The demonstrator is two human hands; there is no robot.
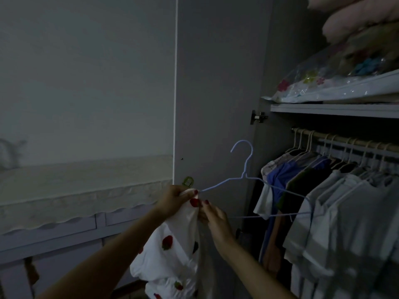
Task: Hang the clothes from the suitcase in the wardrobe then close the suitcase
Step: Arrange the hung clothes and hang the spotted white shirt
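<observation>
- The room was dim, with a pale grey wall [86,72] on my left and a band of lighter, scallop-edged trim [75,197] running across it lower down.
- The wardrobe door [218,83] stood open ahead of me, its hinge [258,117] visible beside the shelf [334,110].
- On that shelf lay a clear flowered bag [336,83] with pink bedding [354,20] stacked above it.
- Under the shelf, a rail [345,140] carried a close row of hung clothes [323,201], mostly pale, some blue.
- My left hand [174,199] gripped the top of the white strawberry-print garment [172,244] and the near end of the blue wire hanger [254,182].
- My right hand [213,216] pinched the garment's cloth just beside the left hand.
- The garment hung down from both hands, in front of the open door and left of the rail.
</observation>
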